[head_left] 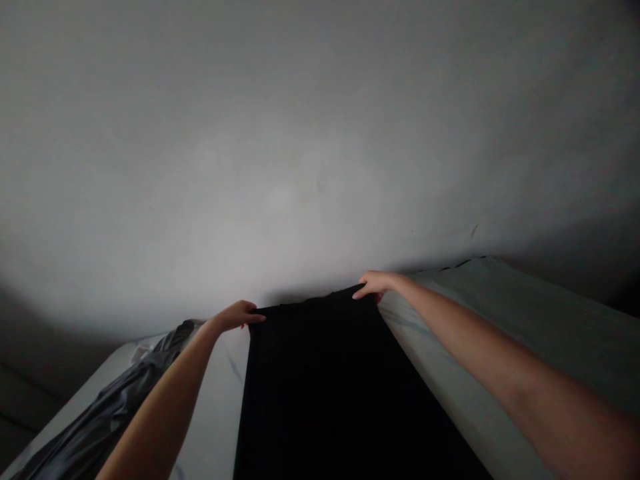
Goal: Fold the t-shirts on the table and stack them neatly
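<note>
A black garment [330, 387] stretches from its far edge down past the bottom of the head view; its exact kind does not show. My left hand [240, 315] pinches the far left corner, thumb on top and fingers underneath. At the far right corner, my right hand [371, 285] grips the same edge between thumb and fingers. Between the two hands the edge is pulled nearly straight, a little higher on the right. The fingers beneath the cloth are partly hidden.
Under the cloth lies a bed with a pale sheet [215, 400]. Dark grey crumpled fabric [115, 407] runs along its left side. A greenish-grey cover [540, 320] spreads on the right. Behind the bed rises a plain grey wall [310, 147].
</note>
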Demonstrator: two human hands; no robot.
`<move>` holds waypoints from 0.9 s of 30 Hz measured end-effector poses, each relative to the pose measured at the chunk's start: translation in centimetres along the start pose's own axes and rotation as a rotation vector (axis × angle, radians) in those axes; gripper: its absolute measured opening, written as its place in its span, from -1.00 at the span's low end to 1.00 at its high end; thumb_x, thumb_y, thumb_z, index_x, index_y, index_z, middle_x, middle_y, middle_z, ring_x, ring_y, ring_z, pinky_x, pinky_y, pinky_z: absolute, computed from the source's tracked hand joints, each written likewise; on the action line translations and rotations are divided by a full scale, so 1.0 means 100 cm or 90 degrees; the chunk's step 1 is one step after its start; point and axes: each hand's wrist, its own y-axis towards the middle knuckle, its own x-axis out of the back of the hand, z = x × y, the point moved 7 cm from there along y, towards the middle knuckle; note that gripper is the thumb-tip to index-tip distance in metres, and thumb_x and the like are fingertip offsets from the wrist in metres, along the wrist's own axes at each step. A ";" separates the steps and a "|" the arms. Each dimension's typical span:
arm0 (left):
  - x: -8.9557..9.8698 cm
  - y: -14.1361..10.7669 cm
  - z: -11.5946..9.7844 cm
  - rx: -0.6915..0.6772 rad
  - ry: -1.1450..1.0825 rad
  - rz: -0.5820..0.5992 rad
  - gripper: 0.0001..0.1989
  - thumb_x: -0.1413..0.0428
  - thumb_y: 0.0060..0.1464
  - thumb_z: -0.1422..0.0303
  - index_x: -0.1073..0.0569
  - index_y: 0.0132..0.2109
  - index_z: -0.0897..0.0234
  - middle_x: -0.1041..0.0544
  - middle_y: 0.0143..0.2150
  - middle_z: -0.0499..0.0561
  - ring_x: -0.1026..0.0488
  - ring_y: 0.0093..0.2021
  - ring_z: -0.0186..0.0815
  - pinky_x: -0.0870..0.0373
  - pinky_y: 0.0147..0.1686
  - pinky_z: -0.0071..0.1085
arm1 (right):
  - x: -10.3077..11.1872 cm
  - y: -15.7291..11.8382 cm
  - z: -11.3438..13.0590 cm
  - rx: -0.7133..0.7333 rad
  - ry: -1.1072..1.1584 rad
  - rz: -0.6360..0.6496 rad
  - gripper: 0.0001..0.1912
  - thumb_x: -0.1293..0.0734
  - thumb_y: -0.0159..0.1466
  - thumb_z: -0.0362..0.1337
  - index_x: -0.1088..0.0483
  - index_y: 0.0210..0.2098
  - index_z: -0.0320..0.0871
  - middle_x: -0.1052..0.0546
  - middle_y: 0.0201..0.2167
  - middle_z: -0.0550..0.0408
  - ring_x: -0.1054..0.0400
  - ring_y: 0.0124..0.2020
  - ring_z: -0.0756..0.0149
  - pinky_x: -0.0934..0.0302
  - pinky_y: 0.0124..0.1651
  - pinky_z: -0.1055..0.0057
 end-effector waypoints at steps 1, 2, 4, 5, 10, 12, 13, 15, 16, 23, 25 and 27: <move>0.003 0.001 0.001 0.015 0.035 -0.015 -0.52 -0.19 -0.29 -0.11 -0.27 -0.56 0.22 -0.27 -0.67 -0.18 -0.28 -0.59 -0.39 -0.20 -0.55 -0.45 | -0.002 -0.001 -0.001 -0.014 -0.024 -0.007 -0.78 -0.56 -0.06 -0.25 -0.49 -0.55 -0.23 -0.47 -0.68 0.10 -0.42 -0.56 0.25 -0.33 -0.44 0.37; 0.004 0.002 0.002 0.031 0.061 -0.029 -0.54 -0.19 -0.27 -0.08 -0.27 -0.55 0.21 -0.28 -0.67 -0.18 -0.29 -0.60 -0.38 -0.20 -0.54 -0.45 | -0.005 -0.003 -0.001 -0.033 -0.057 -0.013 -0.79 -0.54 -0.01 -0.23 -0.50 -0.53 -0.22 -0.51 -0.62 0.07 -0.45 -0.51 0.21 -0.34 -0.41 0.36; 0.004 0.004 0.003 0.058 0.084 -0.056 -0.60 -0.17 -0.20 -0.02 -0.29 -0.51 0.21 -0.32 -0.66 -0.17 -0.34 -0.58 -0.35 -0.22 -0.52 -0.45 | -0.011 -0.009 -0.001 -0.068 -0.123 -0.063 -0.82 -0.48 0.11 -0.20 -0.51 -0.43 -0.20 -0.58 -0.46 -0.01 -0.50 -0.32 0.12 -0.35 -0.29 0.34; 0.003 0.004 0.002 0.070 0.091 -0.075 -0.65 -0.15 -0.15 0.02 -0.31 -0.49 0.21 -0.36 -0.63 -0.15 -0.38 -0.55 -0.32 -0.24 -0.49 -0.45 | -0.013 -0.013 0.001 -0.082 -0.152 -0.105 -0.82 -0.43 0.18 -0.19 -0.51 -0.36 -0.20 -0.59 -0.35 -0.07 -0.49 -0.20 0.07 -0.34 -0.23 0.32; -0.009 -0.008 -0.003 0.192 0.160 -0.249 -0.74 0.09 0.18 0.19 -0.37 -0.22 0.28 -0.57 -0.19 0.20 -0.51 -0.14 -0.09 -0.32 -0.28 -0.33 | -0.030 -0.035 0.008 -0.112 -0.252 -0.267 -0.71 -0.21 0.38 -0.21 -0.35 0.00 -0.25 -0.54 -0.10 -0.25 -0.44 -0.04 0.04 -0.29 -0.12 0.25; -0.018 -0.018 -0.009 0.238 0.180 -0.304 -0.66 0.21 0.26 0.19 -0.33 -0.08 0.31 -0.55 -0.10 0.31 -0.51 -0.09 -0.02 -0.33 -0.25 -0.26 | -0.033 -0.039 0.010 -0.097 -0.289 -0.304 -0.70 -0.19 0.40 -0.19 -0.31 0.02 -0.24 -0.56 -0.16 -0.19 -0.48 -0.12 0.07 -0.30 -0.18 0.29; -0.023 -0.023 -0.013 0.249 0.196 -0.322 -0.63 0.25 0.28 0.18 -0.30 -0.03 0.31 -0.56 -0.11 0.31 -0.52 -0.10 -0.01 -0.34 -0.25 -0.24 | -0.033 -0.040 0.011 -0.089 -0.306 -0.321 -0.70 -0.18 0.40 -0.18 -0.30 0.02 -0.23 -0.57 -0.19 -0.16 -0.49 -0.16 0.09 -0.30 -0.22 0.31; -0.031 -0.030 -0.022 0.252 0.240 -0.340 -0.63 0.25 0.29 0.17 -0.27 0.03 0.29 -0.58 -0.16 0.26 -0.54 -0.15 -0.02 -0.35 -0.26 -0.24 | -0.034 -0.039 0.010 -0.082 -0.325 -0.340 -0.69 -0.18 0.40 -0.16 -0.28 0.03 -0.22 -0.57 -0.20 -0.13 -0.50 -0.19 0.12 -0.30 -0.25 0.34; -0.033 -0.033 -0.026 0.251 0.262 -0.348 -0.64 0.24 0.29 0.17 -0.26 0.04 0.28 -0.58 -0.17 0.23 -0.55 -0.16 -0.03 -0.36 -0.27 -0.25 | -0.034 -0.039 0.008 -0.089 -0.327 -0.350 -0.68 -0.18 0.40 -0.15 -0.28 0.03 -0.23 -0.56 -0.19 -0.14 -0.50 -0.19 0.12 -0.30 -0.25 0.34; -0.024 -0.032 -0.016 0.264 0.247 -0.371 -0.51 0.16 0.22 0.01 -0.34 -0.05 0.37 -0.52 -0.06 0.41 -0.50 -0.04 0.09 -0.35 -0.19 -0.19 | -0.025 -0.033 -0.015 -0.188 -0.212 -0.366 -0.57 -0.26 0.34 -0.09 -0.36 0.01 -0.34 -0.46 -0.03 -0.43 -0.39 0.03 -0.06 -0.29 -0.09 0.20; -0.022 -0.024 0.000 0.266 0.147 -0.321 -0.48 0.03 0.10 -0.07 -0.39 -0.14 0.34 -0.55 -0.12 0.39 -0.48 -0.01 0.14 -0.35 -0.19 -0.18 | -0.021 -0.025 -0.024 -0.183 -0.168 -0.309 -0.57 -0.32 0.29 -0.09 -0.40 -0.02 -0.31 -0.51 -0.08 -0.38 -0.41 0.00 -0.06 -0.29 -0.10 0.20; -0.019 -0.015 0.013 0.262 0.058 -0.276 -0.55 -0.11 -0.04 -0.06 -0.42 -0.32 0.29 -0.58 -0.25 0.29 -0.50 -0.05 0.13 -0.34 -0.23 -0.23 | -0.015 -0.015 -0.029 -0.152 -0.139 -0.274 -0.58 -0.42 0.17 -0.08 -0.46 -0.08 -0.23 -0.56 -0.13 -0.24 -0.45 -0.05 0.00 -0.30 -0.13 0.28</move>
